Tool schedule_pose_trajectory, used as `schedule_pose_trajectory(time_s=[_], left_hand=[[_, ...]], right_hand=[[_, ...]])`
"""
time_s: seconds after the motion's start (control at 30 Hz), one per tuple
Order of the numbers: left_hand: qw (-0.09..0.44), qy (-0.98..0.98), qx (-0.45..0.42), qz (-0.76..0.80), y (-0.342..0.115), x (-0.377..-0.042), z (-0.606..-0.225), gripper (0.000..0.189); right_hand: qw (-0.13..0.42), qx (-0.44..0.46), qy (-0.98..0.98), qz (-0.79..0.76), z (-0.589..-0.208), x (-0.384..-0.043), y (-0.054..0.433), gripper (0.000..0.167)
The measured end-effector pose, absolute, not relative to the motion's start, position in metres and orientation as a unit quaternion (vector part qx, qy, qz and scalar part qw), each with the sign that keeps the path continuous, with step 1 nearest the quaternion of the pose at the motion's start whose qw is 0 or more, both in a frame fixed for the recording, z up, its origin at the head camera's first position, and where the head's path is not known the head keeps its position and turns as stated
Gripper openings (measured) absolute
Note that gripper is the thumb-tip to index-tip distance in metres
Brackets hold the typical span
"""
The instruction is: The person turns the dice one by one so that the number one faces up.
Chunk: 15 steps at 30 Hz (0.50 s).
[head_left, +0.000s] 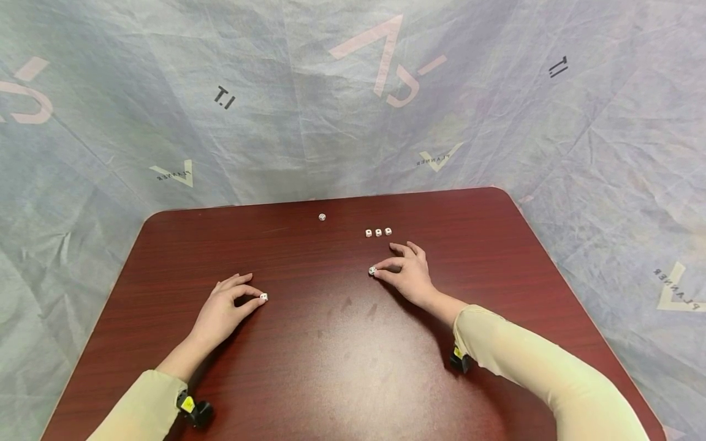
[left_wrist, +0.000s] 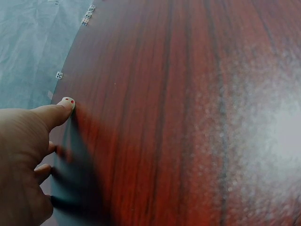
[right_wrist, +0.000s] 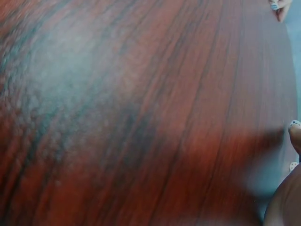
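Observation:
Between thumb and index finger, my left hand pinches a white die at the left of the table; red pips show on that die in the left wrist view. Right of the middle, my right hand pinches another die between thumb and index finger, its other fingers spread. Just beyond the right hand, three dice stand in a short row: a left die, a middle die and a right die. A single die lies apart near the far edge.
The dark red wooden table has rounded far corners and reflects light. Grey printed cloth hangs behind it and along both sides. Each wrist carries a small black camera; the left camera sits low by the sleeve.

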<state>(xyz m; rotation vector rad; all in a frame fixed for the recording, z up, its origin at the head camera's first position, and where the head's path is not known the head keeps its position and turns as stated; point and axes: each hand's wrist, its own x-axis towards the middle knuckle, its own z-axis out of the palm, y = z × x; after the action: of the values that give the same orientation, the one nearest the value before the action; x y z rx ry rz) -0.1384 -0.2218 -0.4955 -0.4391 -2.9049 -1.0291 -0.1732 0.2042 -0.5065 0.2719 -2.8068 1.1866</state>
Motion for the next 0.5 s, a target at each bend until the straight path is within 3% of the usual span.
schedule_pose_trajectory(time_s=[0.5], left_hand=[[0.009, -0.934, -0.14, -0.329, -0.2219, -0.1375, -0.4953, 0.011]], right_hand=[[0.03, 0.088, -0.927, 0.364, -0.5055, -0.1709, 0.2086, 0.012]])
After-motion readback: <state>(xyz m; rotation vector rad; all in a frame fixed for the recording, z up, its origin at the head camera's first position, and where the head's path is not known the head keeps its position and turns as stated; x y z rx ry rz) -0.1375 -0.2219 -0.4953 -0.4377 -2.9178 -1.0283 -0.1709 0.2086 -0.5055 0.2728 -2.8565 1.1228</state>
